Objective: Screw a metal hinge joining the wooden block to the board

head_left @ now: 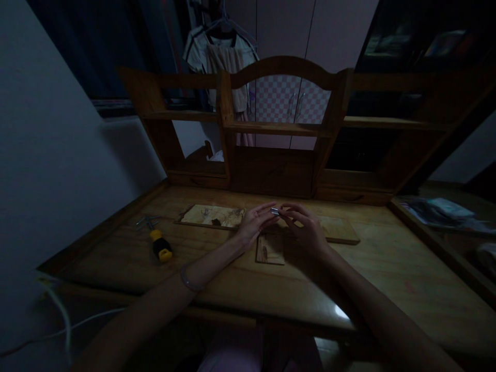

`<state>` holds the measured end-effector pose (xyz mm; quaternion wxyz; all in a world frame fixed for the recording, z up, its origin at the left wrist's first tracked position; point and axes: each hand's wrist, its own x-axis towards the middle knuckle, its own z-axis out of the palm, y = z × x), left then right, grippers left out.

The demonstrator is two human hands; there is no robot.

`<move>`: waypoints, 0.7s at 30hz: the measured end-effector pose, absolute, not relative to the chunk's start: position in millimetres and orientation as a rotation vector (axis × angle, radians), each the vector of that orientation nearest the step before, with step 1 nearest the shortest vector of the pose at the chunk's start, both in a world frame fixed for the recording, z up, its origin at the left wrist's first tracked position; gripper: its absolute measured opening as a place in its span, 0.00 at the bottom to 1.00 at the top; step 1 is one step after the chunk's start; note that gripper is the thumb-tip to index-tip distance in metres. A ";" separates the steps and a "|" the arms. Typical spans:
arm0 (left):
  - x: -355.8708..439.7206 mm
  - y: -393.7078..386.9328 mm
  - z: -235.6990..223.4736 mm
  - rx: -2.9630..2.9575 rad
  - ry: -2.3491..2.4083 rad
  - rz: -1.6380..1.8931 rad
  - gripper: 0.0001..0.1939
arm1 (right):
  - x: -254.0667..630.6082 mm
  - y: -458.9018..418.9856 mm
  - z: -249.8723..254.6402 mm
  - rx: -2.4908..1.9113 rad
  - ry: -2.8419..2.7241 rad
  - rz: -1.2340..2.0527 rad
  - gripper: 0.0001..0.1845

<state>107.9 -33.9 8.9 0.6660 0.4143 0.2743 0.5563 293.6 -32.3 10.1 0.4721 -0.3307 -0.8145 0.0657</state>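
Room, dim: wooden worktop (406,258) with a wooden shelf unit (271,126) along its rear edge.

Small metal piece (275,211): above the worktop's middle, toward the rear; clamped between the thumb and fingers of the right hand (304,225).

Left hand (253,226): just beside the piece, fingers extended, slightly apart; contact cannot be told.

Long wooden board (201,214): lying parallel to the rear edge, partly behind the hands; dark markings at its left end, too dim to read.

Small wooden panel (271,253): flat, below the hands, well apart from the front edge, worktop surface between.

Hand tool (160,245): yellow-and-black handle, T-shaped metal head; near the left edge.

Beyond: pink-and-white checked cabinet doors (275,98); hanging white shirt (199,51), dark trim.
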 end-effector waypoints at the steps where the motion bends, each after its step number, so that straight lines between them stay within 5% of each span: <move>1: 108.1 -34.5 9.2 0.942 0.615 1.244 0.23 | 293.7 -32.8 11.1 -0.822 -1.988 0.159 0.10; 9: 109.0 -35.6 9.5 1.072 0.657 1.211 0.28 | 294.6 -36.6 16.7 -0.861 -1.969 0.192 0.04; 21: 111.6 -36.0 10.2 1.193 0.737 1.298 0.23 | 290.4 -40.8 22.9 -0.846 -1.921 0.323 0.07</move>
